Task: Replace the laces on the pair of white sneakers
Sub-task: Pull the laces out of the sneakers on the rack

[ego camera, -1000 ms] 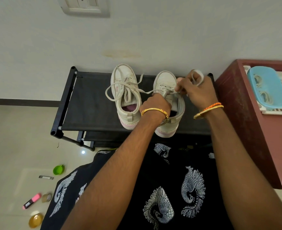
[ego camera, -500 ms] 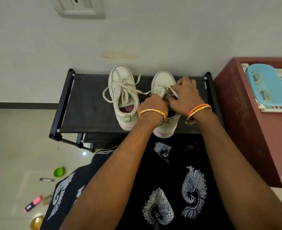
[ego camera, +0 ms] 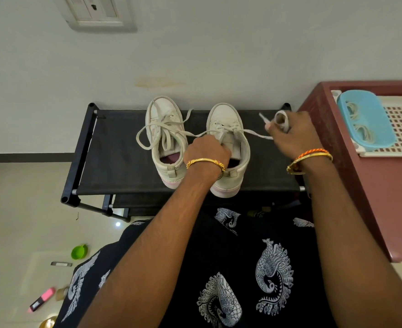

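1. Head view is showing me the right sneaker (ego camera: 228,147) standing on the black bench (ego camera: 115,157), beside the left sneaker (ego camera: 165,138).
2. My left hand (ego camera: 206,151) is gripping its tongue, fingers curled, steadying the shoe.
3. My right hand (ego camera: 292,136) is pinching the lace (ego camera: 254,133), drawn taut sideways, slack looped around the fingers (ego camera: 281,120).
4. I am judging it best to pull straight along the eyelet, gently, while bracing the shoe so it is not tipping.
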Available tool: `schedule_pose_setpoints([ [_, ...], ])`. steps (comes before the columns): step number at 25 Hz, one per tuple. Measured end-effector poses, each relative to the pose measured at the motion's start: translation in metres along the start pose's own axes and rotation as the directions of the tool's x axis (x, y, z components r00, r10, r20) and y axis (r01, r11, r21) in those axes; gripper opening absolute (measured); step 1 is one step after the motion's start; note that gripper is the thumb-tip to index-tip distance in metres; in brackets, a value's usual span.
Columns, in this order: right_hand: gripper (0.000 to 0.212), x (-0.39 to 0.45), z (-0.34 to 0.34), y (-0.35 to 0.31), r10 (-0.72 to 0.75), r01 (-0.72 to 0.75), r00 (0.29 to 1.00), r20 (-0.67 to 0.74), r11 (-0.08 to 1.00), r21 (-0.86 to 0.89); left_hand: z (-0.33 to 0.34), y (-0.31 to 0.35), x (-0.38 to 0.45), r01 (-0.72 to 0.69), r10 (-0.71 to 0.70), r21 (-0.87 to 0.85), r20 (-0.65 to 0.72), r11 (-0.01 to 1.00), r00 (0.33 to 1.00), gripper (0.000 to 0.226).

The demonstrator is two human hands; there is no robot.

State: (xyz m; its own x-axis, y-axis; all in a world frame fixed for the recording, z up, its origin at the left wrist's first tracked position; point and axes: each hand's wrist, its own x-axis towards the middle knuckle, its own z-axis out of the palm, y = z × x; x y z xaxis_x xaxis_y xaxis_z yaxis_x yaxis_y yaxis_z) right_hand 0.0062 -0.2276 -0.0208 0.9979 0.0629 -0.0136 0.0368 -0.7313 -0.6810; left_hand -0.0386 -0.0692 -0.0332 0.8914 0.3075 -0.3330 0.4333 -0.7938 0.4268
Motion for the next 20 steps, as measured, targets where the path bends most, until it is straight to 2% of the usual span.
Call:
schedule_pose_setpoints([
  [2, 0.053, 0.000, -0.001, 0.004, 0.172, -0.166, 0.983, 0.068, 0.983, -0.080, -0.002, 0.002, -0.004, -0.021, 0.033, 0.098, -0.125, 0.995, 0.992, 0.026],
  [3, 0.069, -0.002, 0.001, 0.002, 0.207, -0.192, 0.970, 0.130, 0.974, -0.117, -0.003, 0.003, -0.005, -0.023, 0.045, 0.122, -0.185, 0.992, 0.982, 0.030],
  [4, 0.075, -0.004, 0.003, -0.001, 0.195, -0.173, 0.965, 0.174, 0.976, -0.136, -0.003, 0.004, -0.005, -0.024, 0.054, 0.126, -0.239, 0.992, 0.970, 0.034],
  [7, 0.064, -0.010, 0.015, -0.017, 0.053, -0.001, 0.979, 0.197, 0.967, -0.254, -0.004, 0.006, 0.002, -0.164, 0.177, 0.066, -0.337, 0.984, 0.925, 0.030],
  [10, 0.041, -0.006, 0.033, -0.026, 0.062, -0.029, 0.992, 0.111, 0.962, -0.272, -0.003, 0.007, 0.016, -0.343, 0.354, 0.096, -0.352, 0.934, 0.866, 0.029],
  [13, 0.017, 0.002, 0.042, -0.032, 0.150, -0.107, 0.969, 0.196, 0.971, -0.214, 0.002, 0.010, 0.025, -0.323, 0.346, 0.128, -0.253, 0.938, 0.903, 0.034],
  [16, 0.026, 0.009, 0.044, -0.028, 0.185, -0.153, 0.937, 0.295, 0.980, -0.125, 0.008, 0.012, 0.029, -0.313, 0.341, 0.158, -0.203, 0.937, 0.918, 0.031],
  [20, 0.024, 0.014, 0.042, -0.023, 0.223, -0.235, 0.914, 0.340, 0.972, -0.007, 0.013, 0.017, 0.036, -0.274, 0.330, 0.240, -0.236, 0.931, 0.914, 0.025],
])
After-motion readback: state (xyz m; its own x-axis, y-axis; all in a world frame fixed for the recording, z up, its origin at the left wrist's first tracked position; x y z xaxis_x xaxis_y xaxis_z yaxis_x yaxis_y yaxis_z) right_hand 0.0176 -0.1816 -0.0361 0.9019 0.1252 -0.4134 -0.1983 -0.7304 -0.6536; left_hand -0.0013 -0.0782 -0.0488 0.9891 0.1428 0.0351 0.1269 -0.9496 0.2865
